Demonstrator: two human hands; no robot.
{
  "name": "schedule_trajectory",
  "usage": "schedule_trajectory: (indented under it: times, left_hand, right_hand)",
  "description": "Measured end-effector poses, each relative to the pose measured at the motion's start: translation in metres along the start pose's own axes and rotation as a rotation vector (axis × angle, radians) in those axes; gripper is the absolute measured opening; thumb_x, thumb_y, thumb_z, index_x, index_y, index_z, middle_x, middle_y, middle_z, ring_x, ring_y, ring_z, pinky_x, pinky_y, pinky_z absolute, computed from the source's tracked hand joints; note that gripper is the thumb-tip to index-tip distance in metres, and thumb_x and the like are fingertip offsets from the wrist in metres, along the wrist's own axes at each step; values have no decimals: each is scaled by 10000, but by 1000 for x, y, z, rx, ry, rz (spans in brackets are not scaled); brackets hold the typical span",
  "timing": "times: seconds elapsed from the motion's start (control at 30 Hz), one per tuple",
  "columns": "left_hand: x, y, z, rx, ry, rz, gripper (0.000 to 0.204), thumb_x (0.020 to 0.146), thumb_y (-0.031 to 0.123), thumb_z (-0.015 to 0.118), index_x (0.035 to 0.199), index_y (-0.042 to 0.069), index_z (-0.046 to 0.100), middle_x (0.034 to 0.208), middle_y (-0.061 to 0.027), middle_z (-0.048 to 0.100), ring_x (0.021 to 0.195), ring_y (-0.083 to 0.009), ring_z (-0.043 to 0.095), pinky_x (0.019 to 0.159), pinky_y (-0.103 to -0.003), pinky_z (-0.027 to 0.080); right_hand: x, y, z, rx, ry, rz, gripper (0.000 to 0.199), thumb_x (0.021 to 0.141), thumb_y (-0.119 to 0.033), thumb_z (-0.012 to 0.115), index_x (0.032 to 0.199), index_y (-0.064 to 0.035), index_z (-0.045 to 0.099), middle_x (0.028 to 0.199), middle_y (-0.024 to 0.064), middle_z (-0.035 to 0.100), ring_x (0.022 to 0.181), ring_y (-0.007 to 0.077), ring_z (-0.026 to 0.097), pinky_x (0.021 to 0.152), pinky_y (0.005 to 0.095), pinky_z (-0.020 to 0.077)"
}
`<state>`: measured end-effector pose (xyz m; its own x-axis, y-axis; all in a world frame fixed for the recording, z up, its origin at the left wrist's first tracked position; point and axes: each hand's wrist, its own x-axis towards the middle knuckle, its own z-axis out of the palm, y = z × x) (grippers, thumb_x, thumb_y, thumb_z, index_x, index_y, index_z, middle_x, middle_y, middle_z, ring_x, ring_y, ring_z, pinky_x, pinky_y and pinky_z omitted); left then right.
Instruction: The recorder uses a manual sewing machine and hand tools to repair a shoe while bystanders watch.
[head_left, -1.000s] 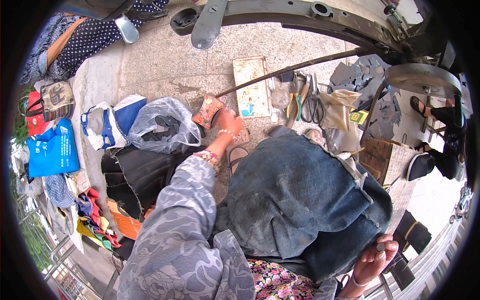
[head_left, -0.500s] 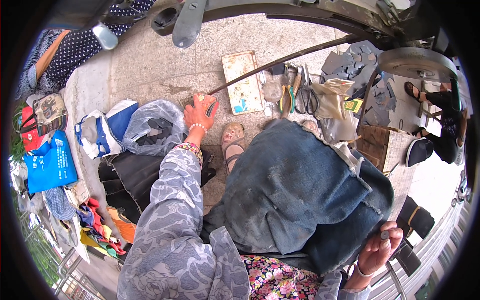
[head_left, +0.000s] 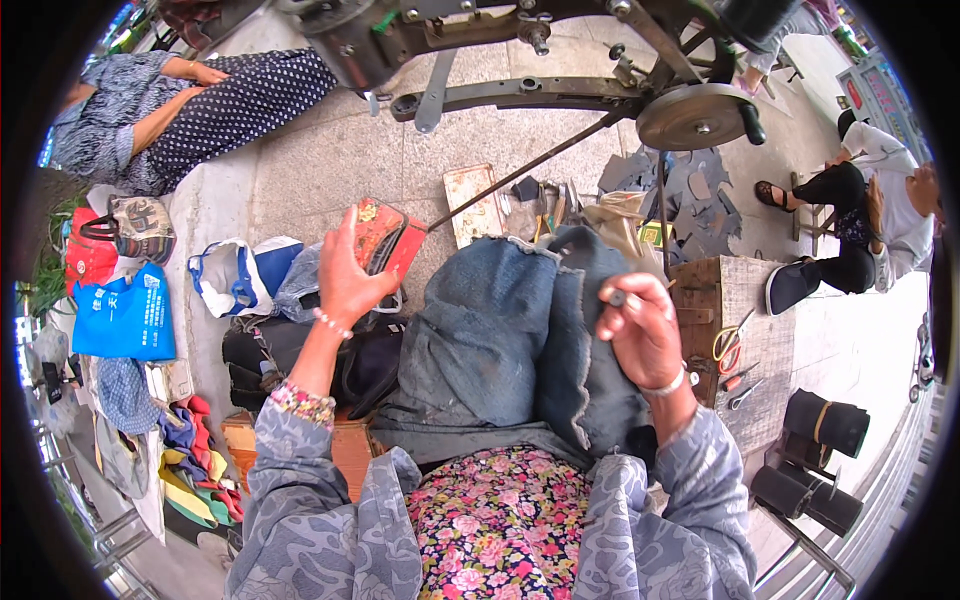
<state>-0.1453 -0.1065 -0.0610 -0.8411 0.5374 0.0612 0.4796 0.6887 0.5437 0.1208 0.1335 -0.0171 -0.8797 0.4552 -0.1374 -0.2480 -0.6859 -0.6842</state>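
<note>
Left hand (head_left: 348,282): I'm gripping a red box (head_left: 399,240) | right hand (head_left: 648,342): pinching a small disc (head_left: 617,298), perhaps against dropping it | denim cloth (head_left: 475,345): draping over me, presumably as protection

Florals, Spots and Faded Blue

A small red rectangular box (head_left: 393,243) shows yellow and dark mottling on its top; a small round piece (head_left: 617,298) is dark grey. The loose grey cloth jacket (head_left: 335,530) has paler swirling lines; the floral cloth top (head_left: 500,520) mixes pink, yellow and white on black. The worn denim lap cover (head_left: 475,335) is faded blue. A seated person's long navy garment (head_left: 245,108) bears white spots.
</note>
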Motion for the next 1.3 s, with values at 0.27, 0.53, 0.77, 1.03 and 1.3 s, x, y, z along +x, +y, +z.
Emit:
schedule_trajectory:
  times: [0.27, 0.53, 0.77, 1.03, 1.3]
  left_hand:
    - [-58, 117, -107, -156, -97, 599, 873, 529, 196, 749, 1295, -15, 386, 1005, -188, 499, 914, -351, 501, 834, -399, 413]
    - [-105, 159, -56, -140, -317, 695, 874, 521, 224, 738, 1297, 6, 402, 994, -156, 460, 915, -328, 466, 815, -387, 385]
    - [-101, 177, -58, -187, -380, 775, 876, 529, 225, 747, 1312, 38, 402, 1045, -151, 459, 937, -322, 467, 822, -395, 382]
    - [-104, 168, -10, -243, -463, 792, 895, 544, 242, 753, 1332, 45, 378, 1091, -160, 456, 985, -323, 463, 865, -397, 375]
    - [-106, 185, -14, -19, -432, 893, 879, 565, 311, 753, 1323, 62, 385, 1095, -157, 456, 1003, -316, 466, 866, -430, 346]
  right_hand:
    - [5, -3, -1, 255, -66, 194, 244, 903, -225, 522, 1039, -25, 555, 983, 103, 602, 872, 224, 609, 781, 396, 522]
    - [-34, -14, 20, -125, 77, 360, 199, 890, -244, 567, 929, -50, 586, 902, 63, 621, 831, 196, 613, 735, 352, 517]
    - [-55, -19, -6, 18, 72, 319, 171, 878, -191, 586, 959, -40, 587, 887, 82, 623, 807, 179, 614, 705, 340, 523]
    - [-75, -38, -11, -436, -154, 344, 754, 745, -101, 739, 1366, -21, 318, 804, -5, 535, 725, 83, 526, 642, 234, 466]
    - [-58, -50, -9, -948, -475, 364, 1088, 594, -143, 857, 1444, -143, 178, 755, -21, 472, 689, 90, 454, 634, 231, 405]
